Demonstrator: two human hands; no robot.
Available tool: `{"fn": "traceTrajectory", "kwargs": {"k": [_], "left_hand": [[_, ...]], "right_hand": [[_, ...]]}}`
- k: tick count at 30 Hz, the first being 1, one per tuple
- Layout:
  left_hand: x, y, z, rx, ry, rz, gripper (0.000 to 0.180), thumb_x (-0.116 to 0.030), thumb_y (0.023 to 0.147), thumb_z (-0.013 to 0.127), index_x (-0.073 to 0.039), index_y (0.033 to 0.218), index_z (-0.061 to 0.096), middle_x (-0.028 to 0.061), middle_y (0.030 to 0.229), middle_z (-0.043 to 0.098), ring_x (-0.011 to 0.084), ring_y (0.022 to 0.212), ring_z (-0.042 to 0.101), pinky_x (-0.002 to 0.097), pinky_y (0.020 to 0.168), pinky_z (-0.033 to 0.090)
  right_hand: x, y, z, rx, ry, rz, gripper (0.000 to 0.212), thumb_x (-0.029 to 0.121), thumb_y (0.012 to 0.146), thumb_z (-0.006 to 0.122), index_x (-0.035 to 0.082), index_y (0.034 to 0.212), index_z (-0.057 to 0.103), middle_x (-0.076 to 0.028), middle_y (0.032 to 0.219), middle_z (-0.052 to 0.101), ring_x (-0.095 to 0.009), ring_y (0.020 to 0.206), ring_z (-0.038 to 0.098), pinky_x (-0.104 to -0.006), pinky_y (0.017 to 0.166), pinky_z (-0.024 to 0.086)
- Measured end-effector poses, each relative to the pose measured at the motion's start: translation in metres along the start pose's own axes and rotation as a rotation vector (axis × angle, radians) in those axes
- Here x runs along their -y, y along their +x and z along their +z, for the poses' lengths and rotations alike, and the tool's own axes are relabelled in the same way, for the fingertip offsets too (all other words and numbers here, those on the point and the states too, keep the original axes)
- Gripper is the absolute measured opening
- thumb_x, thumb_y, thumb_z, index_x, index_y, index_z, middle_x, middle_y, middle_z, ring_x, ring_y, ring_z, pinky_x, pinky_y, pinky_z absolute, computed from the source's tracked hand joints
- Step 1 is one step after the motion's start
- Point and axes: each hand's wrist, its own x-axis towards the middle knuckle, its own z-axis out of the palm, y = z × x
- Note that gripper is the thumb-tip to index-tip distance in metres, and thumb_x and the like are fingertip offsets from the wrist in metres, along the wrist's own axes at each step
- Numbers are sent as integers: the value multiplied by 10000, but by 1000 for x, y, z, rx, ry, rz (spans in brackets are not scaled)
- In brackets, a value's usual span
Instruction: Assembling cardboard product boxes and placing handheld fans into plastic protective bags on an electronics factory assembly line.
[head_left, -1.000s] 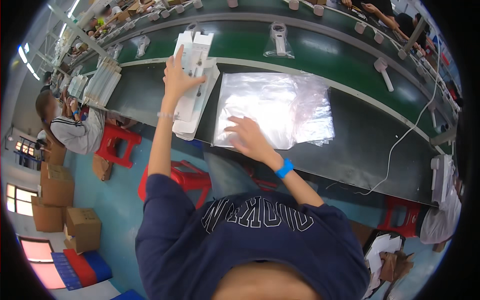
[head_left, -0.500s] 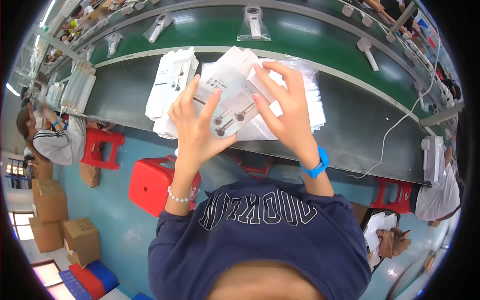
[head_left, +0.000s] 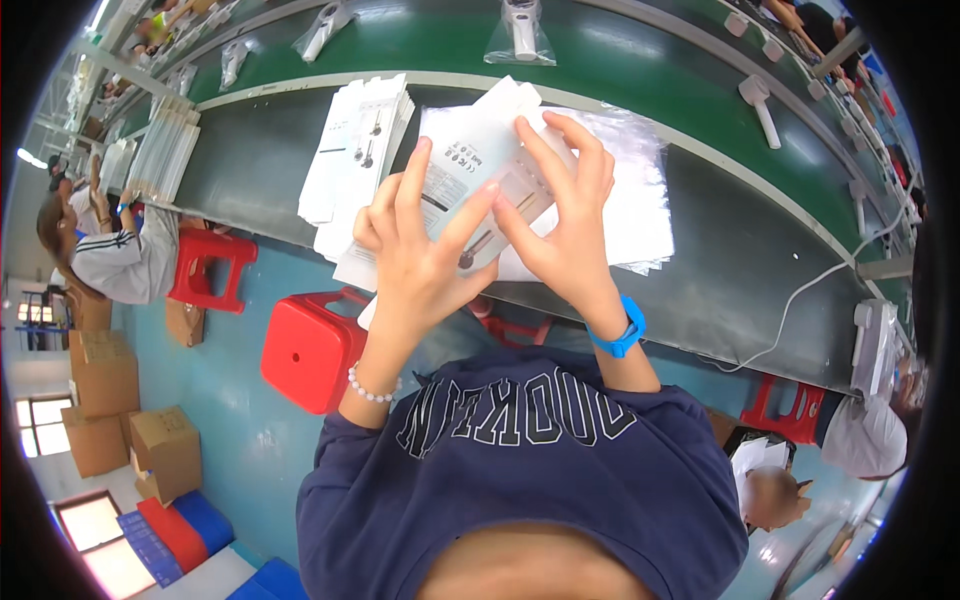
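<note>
A flat white-grey printed carton is held over the workbench between my hands, tilted, with pictures of a dark-headed device on its face. My left hand grips its lower left part, the thumb low and the index finger stretched across the front. On the carton's right side, my right hand has its thumb and fingers bent onto the panel near the edge. The two hands nearly meet at the carton's middle. To the left lies a stack of similar flat cartons. Under and right of the carton is a pile of clear plastic bags.
Beyond the dark workbench runs a green conveyor carrying bagged white handheld devices. A white cable crosses the bench at right. Red stools stand below. A co-worker sits at far left.
The view has shifted slightly. My left index finger has moved right across the carton, and my right fingers have come further over its panel. The pictured devices are now more covered.
</note>
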Motion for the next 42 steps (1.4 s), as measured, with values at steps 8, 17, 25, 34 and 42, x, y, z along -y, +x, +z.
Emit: {"fn": "traceTrajectory", "kwargs": {"k": [8, 17, 25, 34, 42], "left_hand": [[2, 9, 1, -67, 19, -5, 862, -224, 480, 835, -252, 1274, 500, 226, 1454, 328, 359, 1227, 356, 426, 957, 230], [-4, -1, 17, -137, 6, -66, 824, -214, 474, 812, -366, 1241, 553, 184, 1429, 374, 319, 1167, 397, 412, 878, 236], [12, -1, 20, -152, 70, -8, 784, -216, 500, 811, -404, 1216, 554, 208, 1429, 363, 313, 1169, 410, 401, 888, 252], [12, 7, 15, -57, -221, 31, 877, -157, 476, 828, -309, 1278, 506, 221, 1415, 377, 393, 1242, 390, 525, 989, 344], [-8, 17, 3, -28, -651, -340, 480, -37, 667, 808, -3, 1121, 656, 137, 933, 701, 223, 762, 681, 265, 706, 527]], "right_hand": [[-1, 11, 13, -49, 304, 32, 535, 119, 723, 697, 58, 1234, 550, -150, 1346, 390, -334, 1291, 309, -487, 1058, 195], [-1, 11, 24, -130, 216, 44, 602, 163, 716, 713, 39, 1268, 508, -140, 1334, 387, -354, 1305, 297, -562, 1068, 84], [-7, 24, -8, -72, 11, -12, 291, 208, 636, 825, 38, 745, 615, -94, 1232, 572, -363, 1283, 389, -496, 1060, 225], [-11, 37, -90, 621, 217, -57, 413, 269, 609, 803, 44, 941, 710, -163, 1294, 543, -307, 1239, 474, -493, 1113, 154], [-15, 15, -51, 89, 771, 52, 1041, 192, 579, 848, 10, 1434, 284, -177, 1367, 425, -293, 1235, 465, -438, 1016, 412]]}}
